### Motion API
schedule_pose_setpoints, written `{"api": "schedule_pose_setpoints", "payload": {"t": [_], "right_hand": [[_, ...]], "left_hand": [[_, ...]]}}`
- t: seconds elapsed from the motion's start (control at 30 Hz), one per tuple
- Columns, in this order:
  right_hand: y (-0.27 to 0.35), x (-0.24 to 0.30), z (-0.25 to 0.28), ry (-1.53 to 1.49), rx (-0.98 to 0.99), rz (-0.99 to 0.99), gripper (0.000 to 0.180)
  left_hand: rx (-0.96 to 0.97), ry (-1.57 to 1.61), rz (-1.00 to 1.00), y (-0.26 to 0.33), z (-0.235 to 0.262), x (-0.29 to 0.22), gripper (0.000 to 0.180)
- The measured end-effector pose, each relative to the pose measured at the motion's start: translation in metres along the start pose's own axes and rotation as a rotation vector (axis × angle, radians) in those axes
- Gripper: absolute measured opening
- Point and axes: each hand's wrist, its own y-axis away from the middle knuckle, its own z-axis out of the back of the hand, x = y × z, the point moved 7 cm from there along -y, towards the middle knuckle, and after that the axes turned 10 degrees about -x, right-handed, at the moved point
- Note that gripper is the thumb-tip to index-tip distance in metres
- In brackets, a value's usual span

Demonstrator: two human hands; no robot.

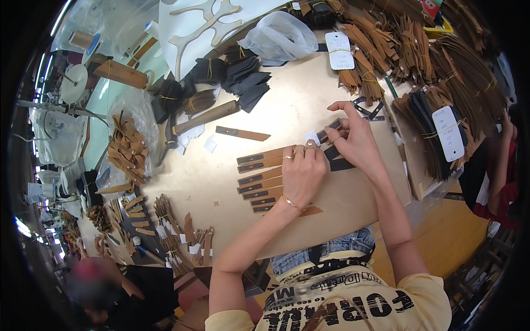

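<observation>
My left hand [305, 171] is closed, its fingertips pressed together at a small white slip [311, 135]. Just right of it, my right hand [353, 140] pinches a short brown leather strip with a dark patch [332, 127] between thumb and fingers, its index finger raised and curved. Beneath and left of my left hand lies a fanned row of brown leather strips [256, 186], each with a dark patch at its left end; my hand covers their right parts. A single similar strip [243, 133] lies apart, farther off. Black flat pieces [338, 160] sit under my right hand.
A wooden-handled hammer [207, 117] lies at the far left, near bundled black strips [248, 83]. A clear plastic bag [280, 36] is at the back. Tied brown bundles with a white tag [339, 51] stand back right. Bagged brown pieces [128, 149] lie left. Other people work at both sides.
</observation>
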Motion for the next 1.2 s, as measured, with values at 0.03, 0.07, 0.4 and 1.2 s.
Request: {"api": "schedule_pose_setpoints", "payload": {"t": [0.03, 0.07, 0.4, 1.2], "right_hand": [[0.001, 0.001, 0.000, 0.012, 0.005, 0.009, 0.038], [0.002, 0.002, 0.001, 0.024, 0.009, 0.021, 0.039], [0.007, 0.004, 0.001, 0.015, -0.028, 0.082, 0.042], [0.053, 0.039, -0.042, 0.958, 0.037, 0.754, 0.019]], "left_hand": [[-0.010, 0.002, -0.008, 0.000, 0.000, -0.001, 0.018], [-0.019, 0.004, -0.016, 0.000, 0.000, -0.001, 0.018], [-0.136, 0.083, -0.082, 0.004, 0.003, 0.001, 0.018], [0.010, 0.394, 0.542, 0.068, 0.069, 0.030, 0.014]]}}
